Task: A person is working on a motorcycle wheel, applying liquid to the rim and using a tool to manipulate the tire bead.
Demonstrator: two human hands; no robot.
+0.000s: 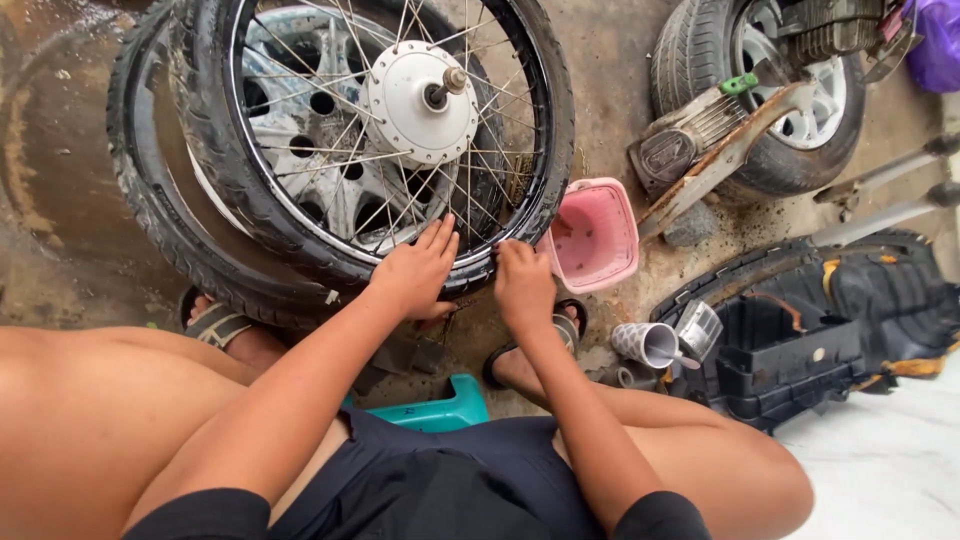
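Head view: spoked wheel [400, 110] lies at 12 o'clock across another tyre [150, 200]; left hand [415, 272] and right hand [522, 283] press flat, grasping nothing, apparently steadying its near tyre edge.

The person wears dark navy shorts [440, 480] with soft folds across the lap, and black sleeves [200, 515] that end above the elbows, leaving forearms, thighs and knees bare. On each foot is an open sandal [215, 325] with a broad greyish strap and a dark sole. Neither left hand [415, 270] nor right hand [522, 283] is gloved.
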